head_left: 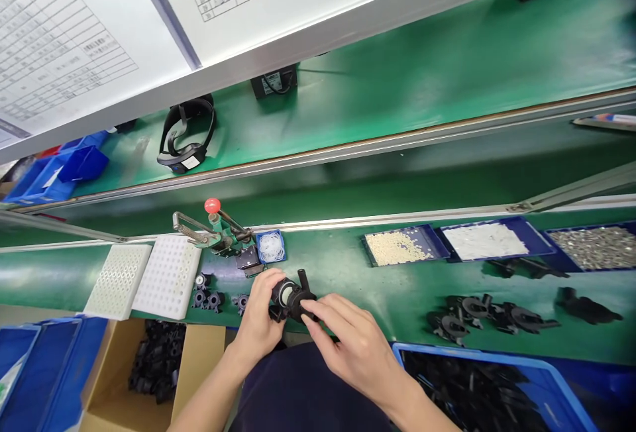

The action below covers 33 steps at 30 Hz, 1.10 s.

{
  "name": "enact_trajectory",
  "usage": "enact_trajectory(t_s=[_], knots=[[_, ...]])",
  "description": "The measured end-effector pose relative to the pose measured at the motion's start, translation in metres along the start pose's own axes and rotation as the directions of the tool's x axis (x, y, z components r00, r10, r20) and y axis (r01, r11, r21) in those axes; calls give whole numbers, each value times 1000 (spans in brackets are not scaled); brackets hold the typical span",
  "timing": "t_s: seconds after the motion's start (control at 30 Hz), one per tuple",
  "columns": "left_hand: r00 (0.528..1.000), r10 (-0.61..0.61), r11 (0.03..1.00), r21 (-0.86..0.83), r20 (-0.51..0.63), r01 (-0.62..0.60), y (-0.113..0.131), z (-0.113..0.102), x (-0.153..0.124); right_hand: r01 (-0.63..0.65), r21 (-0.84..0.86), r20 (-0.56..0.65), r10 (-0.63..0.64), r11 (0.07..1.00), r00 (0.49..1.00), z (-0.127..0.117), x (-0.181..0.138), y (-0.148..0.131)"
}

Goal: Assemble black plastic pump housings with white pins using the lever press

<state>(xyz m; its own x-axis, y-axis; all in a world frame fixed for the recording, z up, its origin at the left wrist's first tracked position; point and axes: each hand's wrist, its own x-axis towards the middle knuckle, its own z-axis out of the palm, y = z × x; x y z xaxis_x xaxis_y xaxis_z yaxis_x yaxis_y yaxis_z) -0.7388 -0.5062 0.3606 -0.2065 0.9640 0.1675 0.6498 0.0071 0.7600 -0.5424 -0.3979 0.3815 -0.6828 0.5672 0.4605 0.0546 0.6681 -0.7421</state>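
Observation:
A black plastic fitting [294,297] with a side stem and a pale ring inside is held between both hands, just above the bench's front edge. My left hand [259,316] is closed round its left end. From the right, the fingertips of my right hand [348,332] pinch its other side. Small black parts [209,296] stand on the bench to the left of my left hand. Behind the hands is a green hand press [223,236] with a red knob, beside a small blue tray [271,246] of white rings.
White hole trays [169,276] lie at left, above a cardboard box [201,359] of black parts. Shallow trays of cream pieces [397,248], white pieces [484,241] and metal pieces [596,246] line the right. Black fittings [521,318] lie before them. A blue bin [477,351] sits front right.

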Motion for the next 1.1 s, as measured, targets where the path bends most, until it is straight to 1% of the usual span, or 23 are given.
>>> enact_trajectory(t_s=[0.07, 0.13, 0.2, 0.27, 0.37, 0.47, 0.53, 0.6, 0.7, 0.83, 0.9, 0.97, 1.03, 1.1], knots=[[1000, -28, 1000, -12, -3, 28, -3, 0, -4, -50, 29, -2, 50, 998, 999, 4, 0, -1], [998, -55, 998, -36, 10, 55, -6, 0, -8, -77, 52, 35, 75, 996, 997, 7, -1, -1], [997, -69, 996, -57, 18, 70, -8, -2, -13, -67, 52, 72, 63, 996, 995, 11, -2, -2], [998, -66, 997, -51, -4, 66, -10, -4, -18, -37, 47, 77, 33, 998, 996, 16, -5, -2], [997, -28, 1000, -5, -73, 28, -12, -9, -26, -28, 113, 59, 21, 993, 998, 24, -11, -2], [991, 40, 999, 28, -125, -36, -13, -13, -32, -32, 185, 30, 27, 982, 999, 35, -15, -5], [986, 105, 994, 41, -130, -101, -13, -15, -35, -6, 182, 21, 2, 983, 1000, 42, -16, -9], [981, 145, 989, 44, -125, -141, -12, -16, -38, 17, 164, 7, -19, 986, 1000, 50, -17, -12], [984, 115, 993, 33, -139, -112, -11, -17, -42, 23, 143, -29, -19, 989, 999, 59, -17, -15], [990, 42, 999, -17, -135, -45, -13, -12, -47, -14, 153, -49, 22, 988, 999, 69, -19, -13], [991, 13, 998, -60, -133, -21, -20, -7, -50, -28, 171, -31, 33, 985, 999, 74, -20, -8], [991, -27, 993, -118, -129, 12, -33, -1, -55, -39, 183, 7, 38, 982, 999, 83, -22, 0], [988, -85, 985, -159, -131, 64, -54, 7, -62, -68, 190, 70, 55, 980, 996, 97, -24, 12], [978, -155, 980, -149, -142, 133, -83, 15, -71, -139, 213, 135, 111, 967, 985, 119, -26, 28]])
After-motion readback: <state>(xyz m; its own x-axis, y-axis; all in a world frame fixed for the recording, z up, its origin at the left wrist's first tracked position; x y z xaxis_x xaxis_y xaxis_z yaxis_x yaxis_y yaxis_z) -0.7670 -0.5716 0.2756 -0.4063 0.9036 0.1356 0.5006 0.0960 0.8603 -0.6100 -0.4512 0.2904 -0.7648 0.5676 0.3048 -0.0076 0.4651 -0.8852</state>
